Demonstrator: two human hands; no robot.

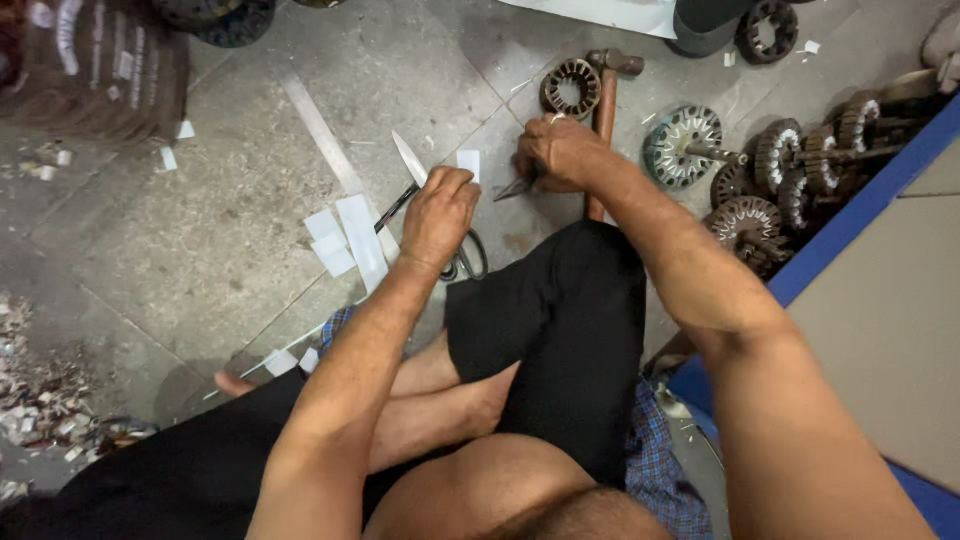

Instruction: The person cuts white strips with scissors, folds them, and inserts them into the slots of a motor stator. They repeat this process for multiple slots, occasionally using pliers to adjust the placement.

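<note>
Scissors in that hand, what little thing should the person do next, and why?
Probably bring the small white paper piece between the open blades and snip. The left hand grips the scissors with the blades apart and nothing between them, while the right hand holds something small just beside them. Cut white strips already lie on the floor.

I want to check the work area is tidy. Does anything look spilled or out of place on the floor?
Yes. Small white paper offcuts lie scattered on the grey stone floor beside the left hand, which holds large metal scissors. A heap of shredded scraps sits at the far left.
</note>
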